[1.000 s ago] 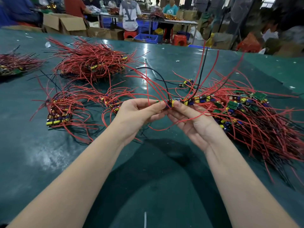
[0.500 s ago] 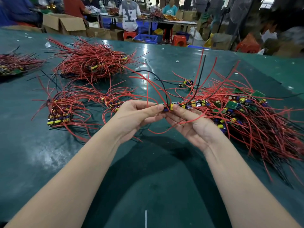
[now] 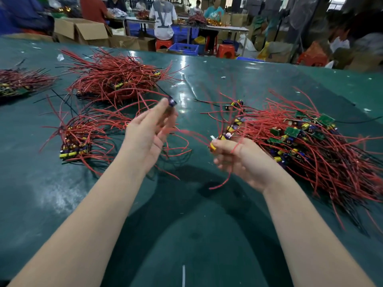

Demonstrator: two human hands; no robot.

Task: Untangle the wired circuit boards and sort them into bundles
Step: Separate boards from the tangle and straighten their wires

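Observation:
My left hand (image 3: 148,131) is raised above the table and pinches one small wired board (image 3: 172,102) at its fingertips; its red wires trail down, blurred. My right hand (image 3: 238,156) grips a row of boards with yellow and purple parts (image 3: 224,136), fingers curled round them, a red wire looped over a finger. That row runs back into the big tangled heap of green boards and red wires (image 3: 306,146) on the right. Sorted bundles lie to the left: one near (image 3: 76,141), one farther back (image 3: 116,81).
The green table top (image 3: 62,193) runs to a far edge. Another bundle (image 3: 18,83) lies at the far left, and a loose board (image 3: 236,104) sits mid-table. Behind the table are cardboard boxes, stools and seated people. A white cable tie (image 3: 183,274) lies near me.
My hands have parted. The left hand has pulled one board up and to the left, away from the row that the right hand still holds, which dropped slightly to the right.

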